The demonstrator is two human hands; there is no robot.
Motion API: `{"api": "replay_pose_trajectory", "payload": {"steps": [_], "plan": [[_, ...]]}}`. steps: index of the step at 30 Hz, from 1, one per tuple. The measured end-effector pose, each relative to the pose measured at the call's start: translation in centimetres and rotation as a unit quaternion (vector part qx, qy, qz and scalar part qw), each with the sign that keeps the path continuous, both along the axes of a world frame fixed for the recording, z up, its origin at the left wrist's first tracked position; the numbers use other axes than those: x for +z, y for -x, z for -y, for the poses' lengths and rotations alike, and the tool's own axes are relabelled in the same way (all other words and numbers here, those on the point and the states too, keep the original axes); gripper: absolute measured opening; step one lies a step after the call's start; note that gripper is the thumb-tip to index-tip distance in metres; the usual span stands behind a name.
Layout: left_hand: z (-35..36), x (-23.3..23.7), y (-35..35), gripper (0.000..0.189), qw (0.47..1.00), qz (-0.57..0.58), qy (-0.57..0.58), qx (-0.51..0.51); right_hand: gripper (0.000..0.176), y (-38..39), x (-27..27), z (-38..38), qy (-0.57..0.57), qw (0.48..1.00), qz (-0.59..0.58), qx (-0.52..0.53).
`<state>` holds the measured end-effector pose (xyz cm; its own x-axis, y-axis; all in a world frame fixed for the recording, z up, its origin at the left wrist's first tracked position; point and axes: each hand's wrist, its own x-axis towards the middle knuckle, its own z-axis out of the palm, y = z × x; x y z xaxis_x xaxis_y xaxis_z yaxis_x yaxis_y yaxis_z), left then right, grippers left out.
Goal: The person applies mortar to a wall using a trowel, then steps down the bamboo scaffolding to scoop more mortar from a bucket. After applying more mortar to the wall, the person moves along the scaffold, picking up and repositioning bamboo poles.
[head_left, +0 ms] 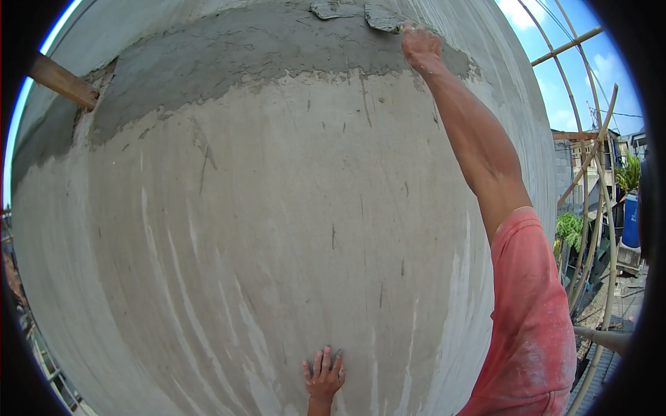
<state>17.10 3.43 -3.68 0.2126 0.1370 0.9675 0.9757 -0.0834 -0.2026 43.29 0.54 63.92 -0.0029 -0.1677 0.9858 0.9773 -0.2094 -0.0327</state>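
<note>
My right hand (421,46) is raised to the top of the wall, its fingers wrapped round the handle end of a trowel (383,19) coated in grey mortar. The trowel's blade lies close against a band of wet mortar (229,52) running across the upper wall. To its left, a thick lump of mortar (336,9) stands out from the surface. Low down, my left hand (324,374) rests flat on the bare grey wall (277,222) with its fingers spread and nothing in it.
A wooden pole (64,82) juts from a gap in the wall at the upper left. On the right rise bamboo scaffold poles (586,173), with a blue barrel (630,220), green plants (570,230) and buildings beyond. A horizontal pole (602,339) lies near my right side.
</note>
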Motion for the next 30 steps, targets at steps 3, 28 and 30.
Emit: {"api": "replay_pose_trajectory", "payload": {"steps": [3,28,30], "plan": [[0.1,-0.1,-0.1,0.034,1.0,-0.005,-0.016,-0.011,0.028,0.3,-1.5,1.1,-0.023,1.0,-0.009,-0.008],[0.2,-0.1,0.0,0.032,1.0,-0.001,0.005,-0.021,0.028,4.2,0.1,1.1,0.018,1.0,-0.01,0.023],[0.0,0.2,0.2,0.031,1.0,-0.005,-0.006,-0.027,0.028,5.0,-1.2,2.3,0.032,0.998,-0.013,0.045]]}}
